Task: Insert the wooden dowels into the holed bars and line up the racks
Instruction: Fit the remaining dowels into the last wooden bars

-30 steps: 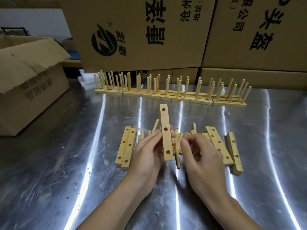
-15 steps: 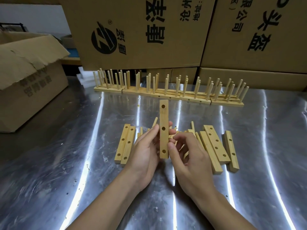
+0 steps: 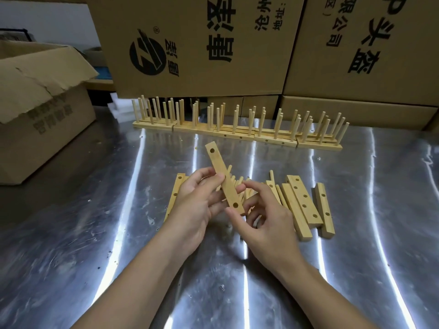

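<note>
Your left hand (image 3: 192, 205) and right hand (image 3: 266, 217) pinch 1 bar (image 3: 219, 166); a loose grip could drop it onto the dowels (image 3: 271, 175) beneath them.

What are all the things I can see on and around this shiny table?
holed bar in hand: one, pale wood, raised over the table's middle.
loose holed bars: three right of the hands, at least one left of them, pale wood, lying flat.
loose dowels: small pile, count unclear, pale wood, behind the hands.
finished racks: about five, pale wood, in a row at the back.
table: one, shiny metal.
closed cartons: several, brown with black print, behind the racks.
open carton: one, brown, far left.
left hand: grips the raised bar's middle.
right hand: thumb and forefinger on that bar's near end.
</note>
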The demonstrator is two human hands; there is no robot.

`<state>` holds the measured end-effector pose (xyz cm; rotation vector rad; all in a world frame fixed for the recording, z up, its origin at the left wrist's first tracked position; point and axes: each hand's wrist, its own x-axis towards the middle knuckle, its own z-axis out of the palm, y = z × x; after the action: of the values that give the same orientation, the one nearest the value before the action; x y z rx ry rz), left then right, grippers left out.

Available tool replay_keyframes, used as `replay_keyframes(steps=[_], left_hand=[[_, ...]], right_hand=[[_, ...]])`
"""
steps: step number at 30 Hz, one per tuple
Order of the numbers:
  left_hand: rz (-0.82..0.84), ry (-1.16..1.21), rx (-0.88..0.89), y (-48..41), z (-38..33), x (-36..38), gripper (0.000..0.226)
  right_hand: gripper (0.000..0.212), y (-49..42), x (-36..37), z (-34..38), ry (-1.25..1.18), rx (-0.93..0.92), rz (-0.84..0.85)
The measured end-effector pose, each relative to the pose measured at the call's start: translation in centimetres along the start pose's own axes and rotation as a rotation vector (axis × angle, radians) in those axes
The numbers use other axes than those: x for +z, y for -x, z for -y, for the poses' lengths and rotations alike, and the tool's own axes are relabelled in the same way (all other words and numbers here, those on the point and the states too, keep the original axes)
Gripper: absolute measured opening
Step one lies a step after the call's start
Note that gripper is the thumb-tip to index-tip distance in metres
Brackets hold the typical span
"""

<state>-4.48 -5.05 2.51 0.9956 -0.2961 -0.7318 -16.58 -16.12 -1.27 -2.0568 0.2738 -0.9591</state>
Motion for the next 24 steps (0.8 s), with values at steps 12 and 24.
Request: replay_keyframes(steps=[12,24], left_hand=[[0.113,-0.942,0.333,0.5,-6.6,-6.0,0.020],[-0.111,-0.902,0.373,-1.4,-5.0,-7.6,0.043]], right_hand=[[0.019,-1.9,-4.3,-0.8,0.278,-0.134,0.158],[0.006,-2.3,-6.6,0.4,0.429,-0.083,0.549]])
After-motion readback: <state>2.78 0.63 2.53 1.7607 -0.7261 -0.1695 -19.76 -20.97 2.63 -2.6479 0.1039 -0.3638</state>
